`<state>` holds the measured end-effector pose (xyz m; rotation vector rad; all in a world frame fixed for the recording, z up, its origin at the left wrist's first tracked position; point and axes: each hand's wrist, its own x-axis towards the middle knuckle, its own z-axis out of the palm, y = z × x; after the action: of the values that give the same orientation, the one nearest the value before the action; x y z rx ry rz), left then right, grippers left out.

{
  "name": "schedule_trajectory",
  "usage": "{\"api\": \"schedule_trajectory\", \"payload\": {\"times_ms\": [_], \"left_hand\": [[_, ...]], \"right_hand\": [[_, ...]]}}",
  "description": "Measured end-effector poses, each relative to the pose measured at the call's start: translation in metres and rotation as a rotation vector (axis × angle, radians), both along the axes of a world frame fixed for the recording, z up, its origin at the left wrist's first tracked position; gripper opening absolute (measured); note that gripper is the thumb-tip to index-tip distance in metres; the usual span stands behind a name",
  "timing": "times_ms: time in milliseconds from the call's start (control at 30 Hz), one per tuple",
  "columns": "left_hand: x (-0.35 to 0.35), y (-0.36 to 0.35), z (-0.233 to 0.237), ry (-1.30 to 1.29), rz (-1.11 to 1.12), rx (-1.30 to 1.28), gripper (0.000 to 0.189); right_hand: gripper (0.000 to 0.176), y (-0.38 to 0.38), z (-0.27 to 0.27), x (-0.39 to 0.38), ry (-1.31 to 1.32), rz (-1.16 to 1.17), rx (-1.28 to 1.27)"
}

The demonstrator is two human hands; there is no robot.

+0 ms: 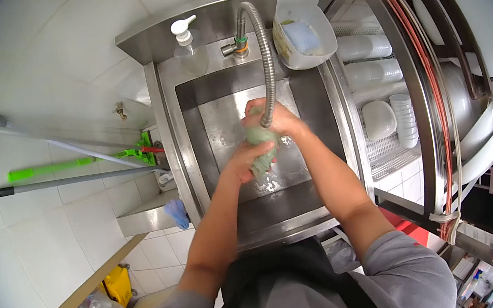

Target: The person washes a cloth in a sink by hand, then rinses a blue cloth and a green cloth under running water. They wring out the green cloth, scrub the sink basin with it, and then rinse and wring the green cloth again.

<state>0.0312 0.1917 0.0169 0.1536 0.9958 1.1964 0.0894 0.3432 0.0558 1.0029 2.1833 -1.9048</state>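
Over the steel sink (307, 94), both my hands grip a bunched, pale green cloth (260, 138). My left hand (246, 162) is closed around its lower end, and a bit of cloth sticks out below the fingers. Higher up, my right hand (276, 117) is wrapped around the other end, right beside the outlet of the flexible metal faucet (265, 55). The cloth looks squeezed into a narrow roll. Water glistens on the sink floor beneath it.
A clear pump bottle (190, 54) stands at the sink's back left. At the back right, a white container (307, 40) holds a blue sponge-like pad. White dishes (380, 119) sit on the rack to the right. A blue cloth (176, 214) hangs at the left ledge.
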Motion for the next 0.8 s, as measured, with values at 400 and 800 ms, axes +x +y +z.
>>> {"api": "schedule_trajectory", "payload": {"times_ms": [400,800], "left_hand": [[0.023,0.061,-0.025,-0.130,0.346,-0.110,0.042],[0.026,0.022,0.012,-0.046,0.281,-0.159,0.046]], "right_hand": [[0.023,0.044,0.013,-0.056,0.291,0.270,1.006],[0.024,0.080,0.004,-0.133,-0.077,0.486,1.352]]}}
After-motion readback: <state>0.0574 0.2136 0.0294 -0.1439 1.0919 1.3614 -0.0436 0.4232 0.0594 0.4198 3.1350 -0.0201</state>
